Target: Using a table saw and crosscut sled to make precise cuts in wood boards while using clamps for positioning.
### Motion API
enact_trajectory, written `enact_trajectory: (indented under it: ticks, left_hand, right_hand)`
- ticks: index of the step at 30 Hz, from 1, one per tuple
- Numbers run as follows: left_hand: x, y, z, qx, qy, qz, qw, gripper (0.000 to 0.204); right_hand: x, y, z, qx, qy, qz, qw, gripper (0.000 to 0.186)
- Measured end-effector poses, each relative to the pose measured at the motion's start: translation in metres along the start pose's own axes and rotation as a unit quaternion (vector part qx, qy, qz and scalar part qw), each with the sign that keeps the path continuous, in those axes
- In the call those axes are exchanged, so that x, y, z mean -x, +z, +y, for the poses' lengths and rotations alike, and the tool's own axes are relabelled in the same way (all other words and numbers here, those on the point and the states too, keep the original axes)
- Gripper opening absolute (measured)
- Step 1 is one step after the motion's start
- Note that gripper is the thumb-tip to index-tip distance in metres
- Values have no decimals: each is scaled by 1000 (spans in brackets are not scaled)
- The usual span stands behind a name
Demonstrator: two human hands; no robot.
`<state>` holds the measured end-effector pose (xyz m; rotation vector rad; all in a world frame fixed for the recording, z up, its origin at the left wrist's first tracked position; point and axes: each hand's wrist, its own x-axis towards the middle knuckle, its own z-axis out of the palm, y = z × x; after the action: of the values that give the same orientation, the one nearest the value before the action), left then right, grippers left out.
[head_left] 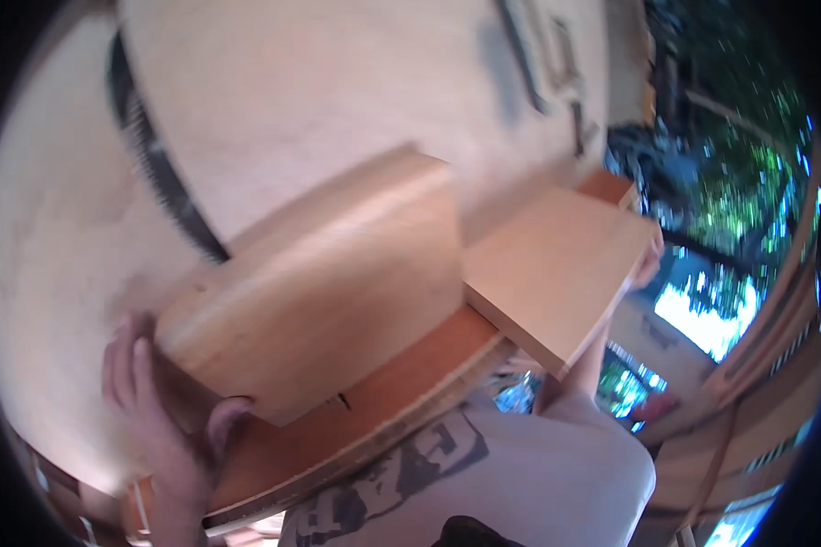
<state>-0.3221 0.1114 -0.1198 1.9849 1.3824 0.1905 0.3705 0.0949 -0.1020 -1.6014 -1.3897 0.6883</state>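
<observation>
My left hand [155,410] grips the left end of a light wooden board [319,292] standing on its edge, thumb against its face. My right hand [646,260], mostly hidden, holds the right side of a second wooden board [556,269], held flat beside the first. Both boards are over a reddish-brown wooden strip [374,401] along the near edge of the pale work surface [319,82]. Another small brown wooden piece [607,187] shows behind the second board.
A dark saw blade [160,159] crosses the surface at the left. Several long hand tools [520,59] lie at the back right. Greenery [739,182] shows beyond the right edge, with blurred beams [730,383] below. My shirt is at the bottom.
</observation>
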Motion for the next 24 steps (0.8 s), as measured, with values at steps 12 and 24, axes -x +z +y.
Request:
enact_trajectory:
  ticks: [12, 24]
  left_hand:
    - [-75, 6, 93, -129, 123, 27, 984, 101]
    - [-102, 54, 197, -25, 58, -75, 995, 101]
  right_hand:
    - [-10, 80, -42, 63, 15, 319, 945, 51]
    - [-17, 64, -152, 269, -283, -221, 894, 57]
